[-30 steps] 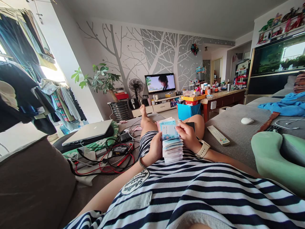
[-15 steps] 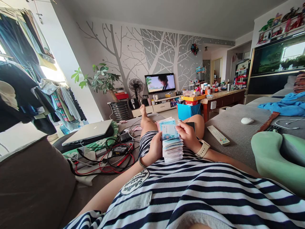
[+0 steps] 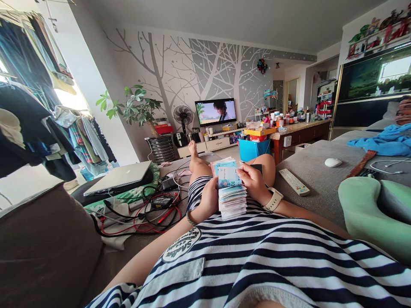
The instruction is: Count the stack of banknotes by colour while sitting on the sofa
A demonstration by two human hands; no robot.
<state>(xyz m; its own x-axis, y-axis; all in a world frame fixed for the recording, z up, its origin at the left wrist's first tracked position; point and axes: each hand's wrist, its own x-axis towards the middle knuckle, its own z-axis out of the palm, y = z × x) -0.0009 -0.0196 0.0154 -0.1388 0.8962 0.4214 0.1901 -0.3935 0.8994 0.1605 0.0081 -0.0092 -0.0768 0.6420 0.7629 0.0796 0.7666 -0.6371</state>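
While your left hand (image 3: pixel 209 198) grips the notes (image 3: pixel 232 202) along their left side, thumb laid at the front, your right hand (image 3: pixel 255 181) pinches the blue note (image 3: pixel 227 176) facing you near its upper right corner. Both grips are closed on paper, with hardly any gap; how many notes the right one has, I cannot tell. The notes sit between your hands, above your lap (image 3: pixel 197 190), their near ends fanned in layers toward your striped shirt (image 3: pixel 257 256), and pinkish notes (image 3: pixel 213 164) poke out behind at the upper left. A watch (image 3: pixel 274 200) circles your right wrist, a bracelet (image 3: pixel 190 218) your left. The remote (image 3: pixel 293 182) lies on the sofa (image 3: pixel 316 156) to your right, cables (image 3: pixel 163 214) and the laptop (image 3: pixel 118 177) to your left.
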